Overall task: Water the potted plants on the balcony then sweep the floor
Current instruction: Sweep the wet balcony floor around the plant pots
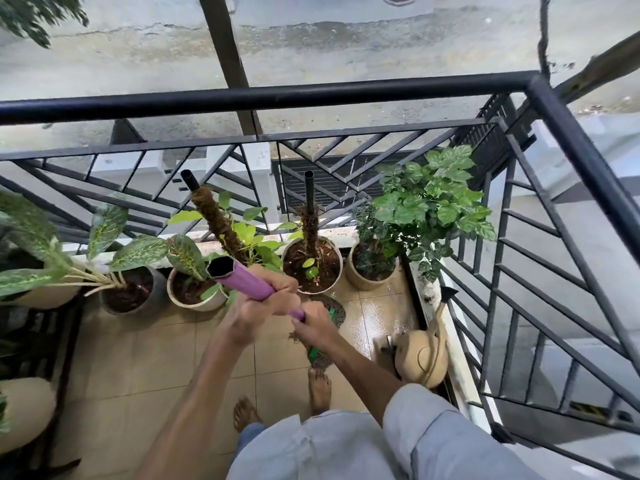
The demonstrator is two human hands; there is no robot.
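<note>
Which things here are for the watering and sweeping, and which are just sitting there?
For the job:
broom, gripped by left hand and right hand
watering can
potted plants
wet tiled floor

Just sitting there:
black railing
street below

L hand [266, 299] & R hand [317, 327] both gripped the handle [242, 280], L above R, arms stretched fwd; feet bare.

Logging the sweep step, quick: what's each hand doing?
Left hand: grips the purple broom handle.
Right hand: grips the same handle, lower down.
</note>
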